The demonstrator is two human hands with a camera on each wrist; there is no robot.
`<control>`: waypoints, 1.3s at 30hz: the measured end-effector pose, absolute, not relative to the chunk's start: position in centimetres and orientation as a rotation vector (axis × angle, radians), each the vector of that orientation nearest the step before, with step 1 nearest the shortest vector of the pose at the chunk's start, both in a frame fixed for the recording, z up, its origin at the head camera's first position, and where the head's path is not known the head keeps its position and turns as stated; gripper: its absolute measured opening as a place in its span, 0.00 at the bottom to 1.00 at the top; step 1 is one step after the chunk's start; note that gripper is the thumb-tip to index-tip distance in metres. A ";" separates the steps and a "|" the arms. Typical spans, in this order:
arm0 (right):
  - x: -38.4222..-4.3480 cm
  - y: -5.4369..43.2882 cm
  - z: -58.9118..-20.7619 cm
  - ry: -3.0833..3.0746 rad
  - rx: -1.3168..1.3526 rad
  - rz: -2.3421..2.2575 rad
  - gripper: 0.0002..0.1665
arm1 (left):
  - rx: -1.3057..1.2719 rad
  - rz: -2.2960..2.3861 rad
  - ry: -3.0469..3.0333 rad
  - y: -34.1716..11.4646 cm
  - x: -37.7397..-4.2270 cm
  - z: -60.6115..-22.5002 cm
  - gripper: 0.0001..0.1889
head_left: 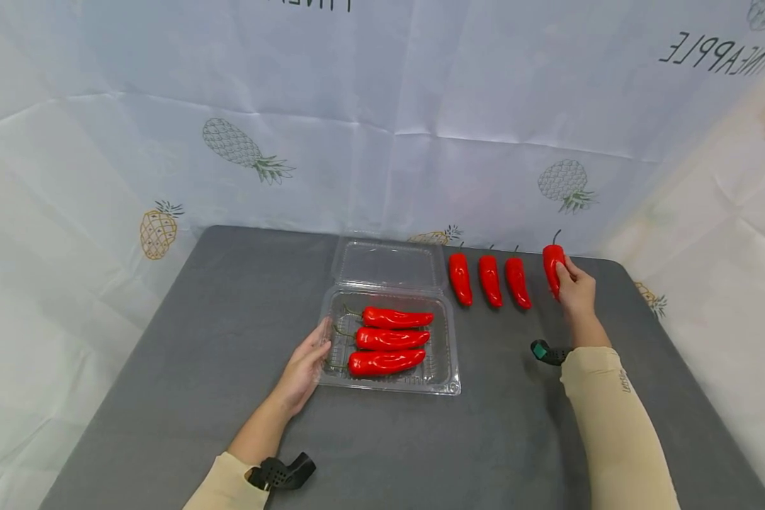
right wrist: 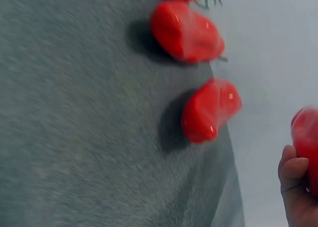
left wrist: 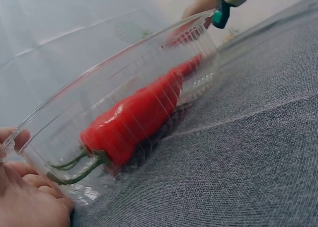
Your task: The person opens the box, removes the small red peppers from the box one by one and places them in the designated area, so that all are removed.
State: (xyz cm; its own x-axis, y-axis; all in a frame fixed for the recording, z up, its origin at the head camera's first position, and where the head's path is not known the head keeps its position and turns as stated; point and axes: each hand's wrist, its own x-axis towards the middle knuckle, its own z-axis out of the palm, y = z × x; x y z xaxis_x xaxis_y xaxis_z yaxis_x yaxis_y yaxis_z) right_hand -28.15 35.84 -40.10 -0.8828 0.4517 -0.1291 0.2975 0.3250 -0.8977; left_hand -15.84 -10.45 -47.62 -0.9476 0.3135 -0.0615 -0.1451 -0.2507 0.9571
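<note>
A clear plastic clamshell container stands with its lid folded back. Inside it, three red chili peppers lie side by side, green stems toward the left. My left hand grips the container's left side, a fingertip showing at the rim in the left wrist view. At the back right, my right hand pinches another red chili pepper, its stem pointing up and away. That pepper is partly cut off in the right wrist view.
Between the container and my right hand, three more red chili peppers lie in a row near the back edge of the grey table. Behind hangs a white pineapple-print cloth. Each wrist carries a black camera mount.
</note>
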 end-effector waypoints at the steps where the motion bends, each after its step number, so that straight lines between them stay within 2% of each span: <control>1: -28.5 36.1 -40.2 -2.436 -0.706 1.598 0.33 | 0.206 2.270 1.709 -10.5 -15.8 -47.6 0.32; 8: -29.8 37.2 -41.1 -2.508 -0.730 1.529 0.32 | 0.196 2.279 1.701 -10.5 -15.9 -47.4 0.32; 27: -29.8 37.5 -44.3 -2.775 -0.703 1.069 0.28 | 0.197 2.283 1.683 -10.3 -15.8 -47.4 0.31; 39: -30.3 37.6 -44.9 -2.861 -0.623 0.999 0.29 | 0.205 2.303 1.681 -10.4 -15.7 -47.5 0.32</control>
State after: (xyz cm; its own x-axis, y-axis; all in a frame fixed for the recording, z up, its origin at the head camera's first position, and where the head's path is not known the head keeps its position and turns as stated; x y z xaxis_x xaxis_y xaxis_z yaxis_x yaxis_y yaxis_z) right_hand -30.35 37.55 -44.90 -0.9178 0.3877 -0.0855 0.3567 0.7107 -0.6063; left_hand -15.73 -10.38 -47.49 -0.9501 0.3078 -0.0510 -0.1424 -0.2823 0.9487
